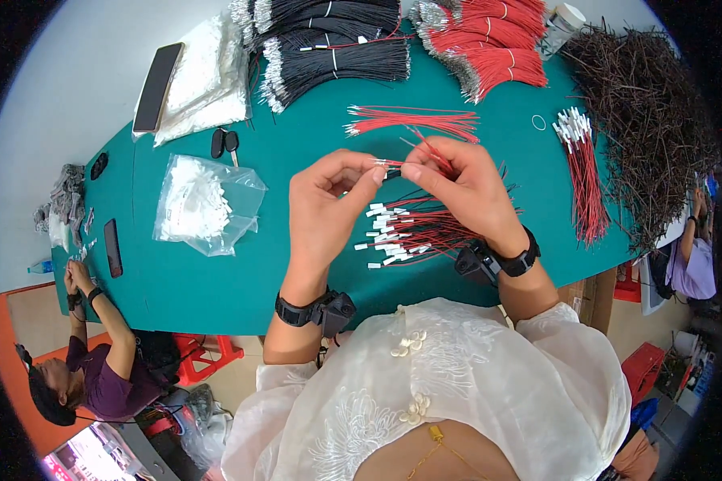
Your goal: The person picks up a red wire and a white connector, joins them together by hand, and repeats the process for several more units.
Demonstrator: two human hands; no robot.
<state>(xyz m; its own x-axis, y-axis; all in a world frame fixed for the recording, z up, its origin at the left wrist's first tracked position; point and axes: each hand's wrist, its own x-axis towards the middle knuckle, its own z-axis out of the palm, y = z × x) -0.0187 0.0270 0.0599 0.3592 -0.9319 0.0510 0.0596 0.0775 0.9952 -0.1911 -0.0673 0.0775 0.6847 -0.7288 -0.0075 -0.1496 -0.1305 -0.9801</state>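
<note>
My left hand [329, 200] is closed, thumb and forefinger pinching the pale tip of a red wire. My right hand [472, 186] is closed around a few red wires [431, 151], its thumb and forefinger meeting close to the left fingertips. Something dark shows just under the pinch, too small to make out. Below both hands lies a spread of red and black wires with white connectors [387, 232] at their left ends. Beyond the hands rests a loose row of red wires [413, 122] with bare metal tips.
Black wire bundles [337, 60] and red bundles [489, 48] line the far edge. A bag of white connectors [200, 200], keys [231, 144] and a phone [158, 86] lie left. Finished-looking wires [584, 176] and a dark wire heap [646, 128] lie right. A co-worker [96, 361] sits left.
</note>
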